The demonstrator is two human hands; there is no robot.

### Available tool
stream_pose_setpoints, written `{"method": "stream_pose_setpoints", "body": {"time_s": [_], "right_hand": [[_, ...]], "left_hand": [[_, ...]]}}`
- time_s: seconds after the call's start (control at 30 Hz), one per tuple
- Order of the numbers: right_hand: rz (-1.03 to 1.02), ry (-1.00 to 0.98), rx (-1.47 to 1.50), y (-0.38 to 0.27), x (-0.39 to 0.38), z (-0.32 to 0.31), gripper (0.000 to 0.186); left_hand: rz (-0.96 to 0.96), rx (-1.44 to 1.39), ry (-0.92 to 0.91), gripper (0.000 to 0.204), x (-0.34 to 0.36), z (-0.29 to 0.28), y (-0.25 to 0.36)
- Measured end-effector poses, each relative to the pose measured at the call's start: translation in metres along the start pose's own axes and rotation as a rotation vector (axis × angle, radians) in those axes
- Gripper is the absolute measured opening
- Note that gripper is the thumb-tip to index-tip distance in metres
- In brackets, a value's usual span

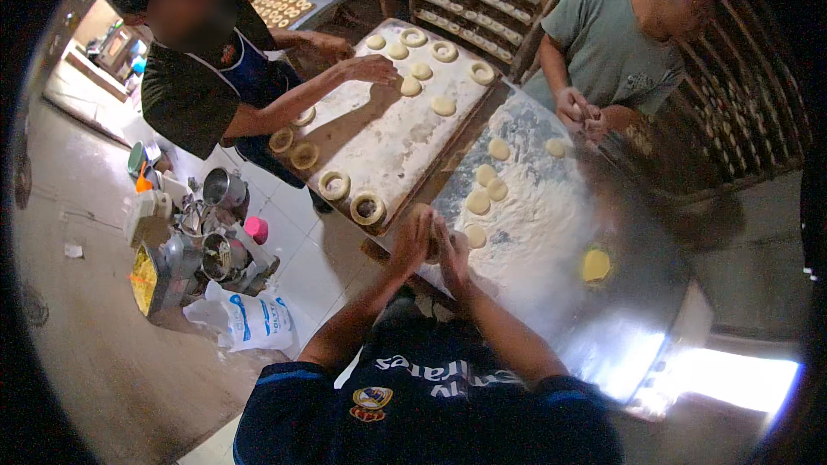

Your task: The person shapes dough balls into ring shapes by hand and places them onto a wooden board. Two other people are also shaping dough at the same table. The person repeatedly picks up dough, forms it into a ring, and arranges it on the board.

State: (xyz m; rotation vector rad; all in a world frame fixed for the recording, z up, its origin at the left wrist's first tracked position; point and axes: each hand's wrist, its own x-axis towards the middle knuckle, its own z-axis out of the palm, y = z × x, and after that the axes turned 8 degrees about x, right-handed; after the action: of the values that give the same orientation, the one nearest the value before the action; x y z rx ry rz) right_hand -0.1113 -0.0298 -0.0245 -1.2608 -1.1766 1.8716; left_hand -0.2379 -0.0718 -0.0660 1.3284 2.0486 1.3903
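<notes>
My left hand point(412, 237) and my right hand point(451, 250) are pressed together around a piece of dough point(432, 245), mostly hidden between the palms, at the near edge of a floured metal table point(603, 336). Several round dough balls point(479, 201) lie on the flour just beyond my hands. To the left a floured wooden board point(379, 133) carries several ring-shaped dough pieces point(368, 207).
A person in a dark shirt and apron leans over the board, hand point(372, 69) on it. Another person in a grey shirt works dough in both hands point(581, 116) at the table's far side. A yellow lid point(595, 264), floor pots point(226, 189), flour sack point(254, 320), tray racks point(482, 0).
</notes>
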Motion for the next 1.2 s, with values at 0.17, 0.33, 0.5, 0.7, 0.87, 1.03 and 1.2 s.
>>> {"method": "stream_pose_setpoints", "body": {"time_s": [0.17, 0.33, 0.5, 0.7, 0.87, 1.03, 1.2], "right_hand": [[-0.24, 0.021, 0.036, 0.015, 0.062, 0.048, 0.036], [-0.482, -0.036, -0.255, -0.004, 0.121, 0.073, 0.035], [-0.536, 0.15, 0.26, 0.011, 0.118, 0.068, 0.051], [-0.369, 0.642, -0.537, 0.046, 0.05, -0.003, 0.031], [-0.325, 0.717, -0.544, 0.027, -0.003, -0.061, 0.021], [-0.28, 0.473, -1.002, 0.04, 0.014, -0.083, 0.041], [-0.155, 0.222, -1.192, 0.047, 0.012, -0.074, 0.052]], "left_hand": [[0.171, -0.164, -0.191, 0.026, 0.053, -0.046, -0.044], [0.191, 0.012, -0.191, 0.034, 0.099, -0.086, -0.088], [0.276, 0.455, -0.131, 0.033, 0.146, -0.084, -0.112], [0.317, 0.206, -0.328, 0.031, 0.175, -0.089, -0.072], [0.308, 0.152, -0.373, 0.029, 0.189, -0.085, -0.056], [0.394, 0.355, -0.125, 0.027, 0.156, -0.093, -0.019], [0.157, 0.121, -0.235, 0.018, 0.078, -0.061, 0.032]]}}
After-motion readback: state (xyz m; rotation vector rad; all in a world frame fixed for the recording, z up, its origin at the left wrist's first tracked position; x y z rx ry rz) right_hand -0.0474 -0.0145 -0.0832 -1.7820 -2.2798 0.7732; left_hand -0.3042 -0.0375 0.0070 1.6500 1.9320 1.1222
